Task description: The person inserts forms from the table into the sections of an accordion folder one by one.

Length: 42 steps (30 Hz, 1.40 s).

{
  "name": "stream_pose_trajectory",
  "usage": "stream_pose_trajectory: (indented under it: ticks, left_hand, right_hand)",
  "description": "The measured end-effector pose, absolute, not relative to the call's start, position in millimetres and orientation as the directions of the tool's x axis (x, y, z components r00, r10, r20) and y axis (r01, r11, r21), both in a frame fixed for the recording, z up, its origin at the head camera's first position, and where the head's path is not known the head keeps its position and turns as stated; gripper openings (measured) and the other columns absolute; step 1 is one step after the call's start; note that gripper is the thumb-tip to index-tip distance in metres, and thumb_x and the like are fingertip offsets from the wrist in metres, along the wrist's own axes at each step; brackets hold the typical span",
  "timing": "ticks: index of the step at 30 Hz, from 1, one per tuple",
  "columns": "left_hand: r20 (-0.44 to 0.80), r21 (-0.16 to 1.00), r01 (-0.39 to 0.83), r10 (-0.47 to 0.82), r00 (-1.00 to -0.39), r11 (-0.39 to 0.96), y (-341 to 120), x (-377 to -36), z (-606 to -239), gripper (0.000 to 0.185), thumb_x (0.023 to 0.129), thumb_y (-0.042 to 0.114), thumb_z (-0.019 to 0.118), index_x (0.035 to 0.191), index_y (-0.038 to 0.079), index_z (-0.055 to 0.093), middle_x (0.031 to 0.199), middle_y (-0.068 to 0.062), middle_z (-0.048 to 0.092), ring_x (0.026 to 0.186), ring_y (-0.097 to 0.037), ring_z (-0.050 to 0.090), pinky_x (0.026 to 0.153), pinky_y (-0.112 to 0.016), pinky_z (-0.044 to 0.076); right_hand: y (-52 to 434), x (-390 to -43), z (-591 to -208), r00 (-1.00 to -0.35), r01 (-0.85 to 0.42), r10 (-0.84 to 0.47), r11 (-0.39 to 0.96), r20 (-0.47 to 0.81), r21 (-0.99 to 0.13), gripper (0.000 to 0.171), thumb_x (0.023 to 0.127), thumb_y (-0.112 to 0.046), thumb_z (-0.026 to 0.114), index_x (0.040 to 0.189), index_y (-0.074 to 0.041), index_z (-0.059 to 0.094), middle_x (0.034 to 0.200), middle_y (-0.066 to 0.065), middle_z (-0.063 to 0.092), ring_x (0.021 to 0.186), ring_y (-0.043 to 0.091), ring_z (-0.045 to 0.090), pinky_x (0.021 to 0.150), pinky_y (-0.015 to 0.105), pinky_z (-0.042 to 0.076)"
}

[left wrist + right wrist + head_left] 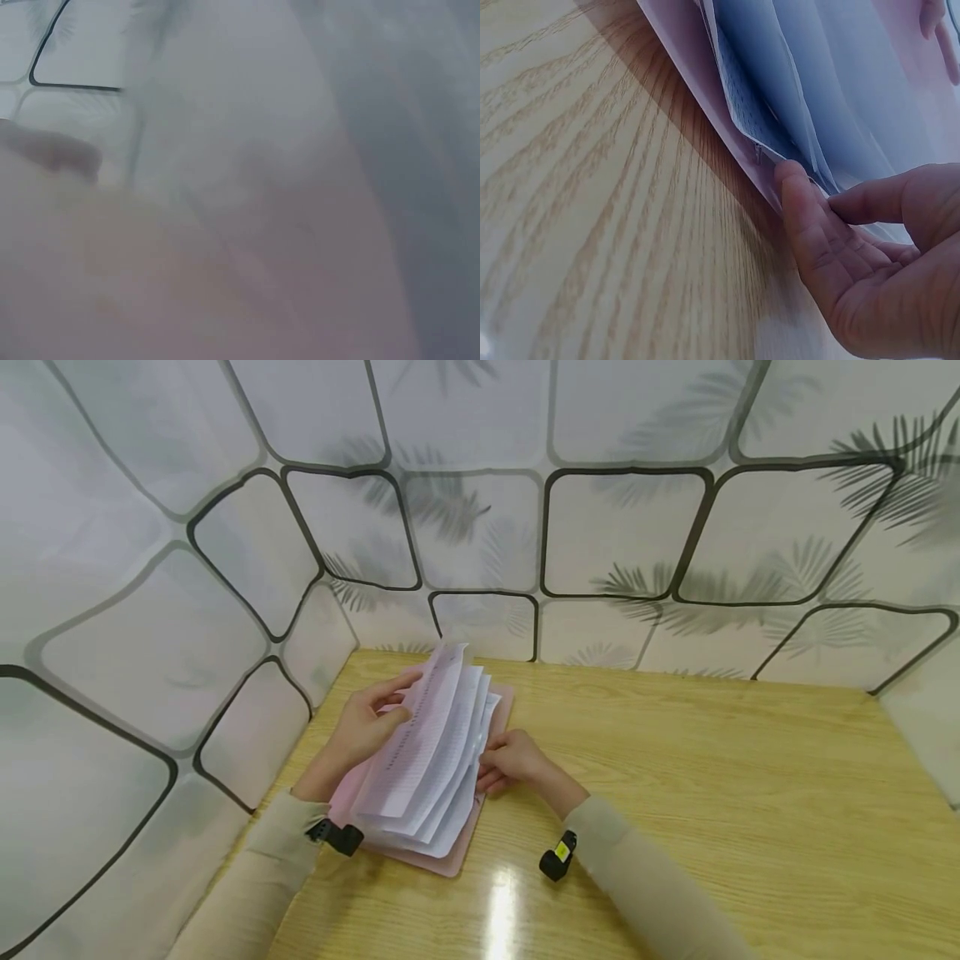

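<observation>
A pink folder (450,862) lies on the table with several white printed sheets (442,752) fanned up inside it. My left hand (363,727) touches the outer face of the raised pinkish leaf, thumb and fingers fairly straight. In the left wrist view, a pale translucent sheet (262,90) fills most of the picture, blurred. At the folder's right side, my right hand (515,757) pinches the sheets' edge between thumb and fingers. The right wrist view shows the fingertips (791,180) at the lower sheets, close over the folder's pink back cover (697,82).
The wood-grain table (712,793) extends widely to the right of the folder. Patterned wall covering (622,535) rises along the table's back and left edges. Black wrist cameras (557,860) sit at both sleeve cuffs.
</observation>
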<state>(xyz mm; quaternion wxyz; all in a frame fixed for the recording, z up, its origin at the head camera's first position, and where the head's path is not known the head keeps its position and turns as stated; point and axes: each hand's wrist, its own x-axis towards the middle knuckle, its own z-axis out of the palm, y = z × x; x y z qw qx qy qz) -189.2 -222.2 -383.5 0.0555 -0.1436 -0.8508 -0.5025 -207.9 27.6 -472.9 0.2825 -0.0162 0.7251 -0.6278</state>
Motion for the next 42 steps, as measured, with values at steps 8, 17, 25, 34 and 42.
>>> stream_pose_trajectory:
  ticks: [8, 17, 25, 34, 42]
  left_hand:
    - [0.268, 0.835, 0.329, 0.196, -0.943, 0.442, -222.1, -189.0, -384.6, 0.056, 0.091, -0.008, 0.062, 0.146, 0.003, 0.062, 0.15, -0.021, 0.06, 0.128, -0.046, 0.063, 0.106, -0.06, 0.05]
    - [0.289, 0.834, 0.35, 0.204, -0.935, 0.427, -221.8, -189.8, -386.0, 0.055, 0.091, -0.01, 0.061, 0.145, 0.002, 0.063, 0.149, -0.022, 0.06, 0.128, -0.046, 0.063, 0.108, -0.061, 0.049]
    - [0.278, 0.836, 0.34, 0.201, -0.939, 0.431, -220.2, -190.6, -385.9, 0.055, 0.092, -0.01, 0.061, 0.146, 0.003, 0.062, 0.151, -0.021, 0.06, 0.13, -0.046, 0.062, 0.109, -0.061, 0.048]
    - [0.273, 0.828, 0.33, 0.189, -0.943, 0.453, -219.7, -191.0, -386.0, 0.056, 0.092, -0.009, 0.062, 0.146, 0.005, 0.063, 0.15, -0.019, 0.061, 0.127, -0.044, 0.064, 0.106, -0.058, 0.051]
    - [0.257, 0.817, 0.311, 0.175, -0.95, 0.486, -211.1, -190.1, -390.4, 0.053, 0.091, -0.006, 0.061, 0.143, 0.004, 0.065, 0.145, -0.021, 0.064, 0.119, -0.046, 0.066, 0.096, -0.043, 0.059]
  right_hand:
    - [22.5, -203.5, -471.0, -0.87, 0.317, -0.326, 0.208, -0.371, -0.925, 0.015, 0.098, 0.002, 0.057, 0.104, 0.012, 0.067, 0.079, 0.022, 0.076, 0.058, 0.018, 0.072, 0.059, 0.034, 0.063]
    - [13.9, -204.9, -472.7, -0.931, 0.282, -0.216, 0.085, -0.294, -0.956, 0.027, 0.095, 0.005, 0.055, 0.115, 0.018, 0.068, 0.069, 0.014, 0.07, 0.052, 0.013, 0.067, 0.057, 0.032, 0.062]
    - [8.2, -203.5, -478.1, -0.928, 0.281, -0.241, 0.05, -0.285, -0.958, 0.029, 0.097, 0.005, 0.054, 0.12, 0.02, 0.065, 0.073, 0.019, 0.073, 0.054, 0.014, 0.069, 0.058, 0.033, 0.063]
    - [12.4, -202.3, -475.1, -0.909, 0.323, -0.266, 0.034, -0.32, -0.946, 0.03, 0.1, 0.002, 0.052, 0.123, 0.018, 0.064, 0.078, 0.017, 0.073, 0.057, 0.016, 0.07, 0.062, 0.036, 0.064]
    - [30.4, -205.9, -471.8, -0.925, 0.296, -0.221, 0.092, -0.309, -0.951, 0.029, 0.103, -0.004, 0.054, 0.119, 0.015, 0.068, 0.087, 0.023, 0.078, 0.059, 0.016, 0.072, 0.062, 0.038, 0.064]
